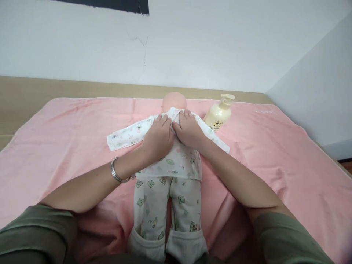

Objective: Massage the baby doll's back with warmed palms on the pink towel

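Note:
A baby doll (174, 101) lies on a pink blanket, its bald head toward the wall. It wears a white patterned top (181, 161) with long sleeves spread to both sides, and matching footed pants (154, 198). Flat on the upper left of the top rests my left hand (159, 137), fingers extended toward the collar. My right hand (189, 129) lies on the upper right of the top, fingers stretched out and thumb pointing inward. Both palms are hidden against the cloth. A silver bangle (117, 170) circles my left wrist.
A cream pump bottle (219, 112) stands tilted in view beside the doll's right-hand sleeve. The pink blanket (68, 135) has folds and covers a wooden surface (24, 95). A white wall (192, 44) rises behind, with another wall at the right.

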`<state>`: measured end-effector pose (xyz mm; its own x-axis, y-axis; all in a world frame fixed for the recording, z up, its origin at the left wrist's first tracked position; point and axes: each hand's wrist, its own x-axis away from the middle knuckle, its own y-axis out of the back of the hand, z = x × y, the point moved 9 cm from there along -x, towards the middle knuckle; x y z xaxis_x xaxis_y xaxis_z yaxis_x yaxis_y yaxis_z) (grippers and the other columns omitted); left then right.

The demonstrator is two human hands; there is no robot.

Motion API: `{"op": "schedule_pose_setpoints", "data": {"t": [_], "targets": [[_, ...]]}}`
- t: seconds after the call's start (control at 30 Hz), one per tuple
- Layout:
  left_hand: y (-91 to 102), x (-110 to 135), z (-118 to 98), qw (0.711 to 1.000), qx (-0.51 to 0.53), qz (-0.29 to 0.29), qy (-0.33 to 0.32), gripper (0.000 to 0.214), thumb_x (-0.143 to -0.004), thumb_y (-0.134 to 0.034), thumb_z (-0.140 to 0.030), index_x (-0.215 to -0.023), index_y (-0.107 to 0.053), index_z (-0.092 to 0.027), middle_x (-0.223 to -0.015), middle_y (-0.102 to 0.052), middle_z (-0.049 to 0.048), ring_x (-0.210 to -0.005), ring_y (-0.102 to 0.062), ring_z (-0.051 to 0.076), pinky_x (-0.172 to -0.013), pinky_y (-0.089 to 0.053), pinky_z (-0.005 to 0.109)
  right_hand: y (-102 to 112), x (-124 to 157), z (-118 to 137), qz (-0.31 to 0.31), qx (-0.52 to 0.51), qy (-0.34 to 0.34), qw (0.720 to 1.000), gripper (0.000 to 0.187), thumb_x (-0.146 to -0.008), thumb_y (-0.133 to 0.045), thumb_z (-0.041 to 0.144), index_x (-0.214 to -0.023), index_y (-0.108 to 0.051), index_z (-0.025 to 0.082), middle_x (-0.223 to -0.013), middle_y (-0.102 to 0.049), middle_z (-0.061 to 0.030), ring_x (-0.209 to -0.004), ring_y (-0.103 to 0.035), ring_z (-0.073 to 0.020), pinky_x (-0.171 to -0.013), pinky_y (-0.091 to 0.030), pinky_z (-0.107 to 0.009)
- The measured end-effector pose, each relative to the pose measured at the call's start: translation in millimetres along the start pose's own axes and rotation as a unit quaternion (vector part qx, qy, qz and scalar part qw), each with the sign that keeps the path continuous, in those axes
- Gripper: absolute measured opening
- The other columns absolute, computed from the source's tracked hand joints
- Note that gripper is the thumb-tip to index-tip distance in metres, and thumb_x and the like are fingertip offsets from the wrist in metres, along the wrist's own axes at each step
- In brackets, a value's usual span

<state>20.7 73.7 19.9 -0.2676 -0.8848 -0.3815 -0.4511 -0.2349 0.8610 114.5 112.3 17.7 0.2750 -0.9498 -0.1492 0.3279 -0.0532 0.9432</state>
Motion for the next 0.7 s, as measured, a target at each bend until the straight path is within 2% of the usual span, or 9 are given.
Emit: {"op": "schedule_pose_setpoints", "data": {"t": [0.17, 0.27, 0.33, 0.43, 0.5, 0.6, 0.7], "targets": [[-3.8, -15, 18, 0.999, 0.015, 0.031, 0.033, 0.040, -0.096, -0.031, -0.021, -0.122, -0.060, -0.014, -0.136, -0.063, 0.0158, -0.135, -0.054, 0.032, -0.116, -0.045, 0.051, -1, 26, 27, -0.057, 0.068, 0.067, 0.994, 0.061, -0.103, -0.026, 0.027, -0.148, -0.040, -0.012, -0.151, -0.048, -0.0334, -0.146, -0.042, -0.0431, -0.123, -0.033, -0.058], [-4.8, -26, 30, 0.998, 0.034, 0.032, 0.044, 0.037, -0.096, -0.031, -0.025, -0.118, -0.060, -0.018, -0.128, -0.066, 0.0143, -0.123, -0.058, 0.031, -0.108, -0.048, 0.052, 0, 44, 41, -0.076, 0.094, 0.097, 0.988, 0.059, -0.102, -0.029, 0.025, -0.147, -0.041, -0.011, -0.150, -0.050, -0.0336, -0.147, -0.043, -0.0414, -0.123, -0.035, -0.056], [-4.6, -27, 33, 0.998, 0.039, 0.022, 0.042, 0.036, -0.097, -0.031, -0.026, -0.117, -0.060, -0.019, -0.124, -0.067, 0.0136, -0.119, -0.058, 0.030, -0.107, -0.047, 0.053, 2, 45, 41, -0.072, 0.088, 0.102, 0.988, 0.055, -0.102, -0.031, 0.023, -0.146, -0.045, -0.008, -0.148, -0.053, -0.0313, -0.146, -0.044, -0.0397, -0.122, -0.037, -0.055], [-4.2, -19, 22, 1.000, 0.009, 0.019, 0.020, 0.035, -0.096, -0.030, -0.024, -0.109, -0.062, -0.016, -0.118, -0.067, 0.0158, -0.118, -0.057, 0.031, -0.110, -0.044, 0.054, 3, 29, 32, -0.043, 0.052, 0.113, 0.991, 0.047, -0.101, -0.029, 0.021, -0.129, -0.060, -0.001, -0.133, -0.064, -0.0258, -0.135, -0.054, -0.0359, -0.119, -0.042, -0.052], [-1.2, -10, 10, 1.000, -0.017, 0.015, 0.006, 0.033, -0.095, -0.032, -0.022, -0.106, -0.062, -0.013, -0.117, -0.065, 0.0187, -0.121, -0.055, 0.034, -0.113, -0.042, 0.054, 4, 14, 20, -0.033, 0.033, 0.107, 0.993, 0.044, -0.100, -0.029, 0.021, -0.120, -0.064, 0.002, -0.125, -0.067, -0.0235, -0.130, -0.056, -0.0348, -0.118, -0.043, -0.052], [5.8, -3, 0, 0.999, -0.030, 0.012, 0.009, 0.031, -0.094, -0.034, -0.019, -0.104, -0.061, -0.010, -0.118, -0.063, 0.0218, -0.121, -0.054, 0.035, -0.111, -0.043, 0.053, 5, 2, 9, -0.053, 0.025, 0.081, 0.995, 0.047, -0.099, -0.031, 0.024, -0.127, -0.059, -0.002, -0.133, -0.063, -0.0260, -0.134, -0.053, -0.0361, -0.119, -0.041, -0.055], [7.0, -10, 4, 0.999, -0.008, 0.042, 0.020, 0.027, -0.092, -0.032, -0.018, -0.092, -0.059, -0.015, -0.107, -0.064, 0.0182, -0.108, -0.058, 0.032, -0.103, -0.049, 0.050, 3, 14, 18, -0.077, 0.045, 0.086, 0.992, 0.054, -0.102, -0.028, 0.025, -0.138, -0.050, -0.009, -0.144, -0.055, -0.0315, -0.140, -0.049, -0.0385, -0.122, -0.037, -0.056]]}}
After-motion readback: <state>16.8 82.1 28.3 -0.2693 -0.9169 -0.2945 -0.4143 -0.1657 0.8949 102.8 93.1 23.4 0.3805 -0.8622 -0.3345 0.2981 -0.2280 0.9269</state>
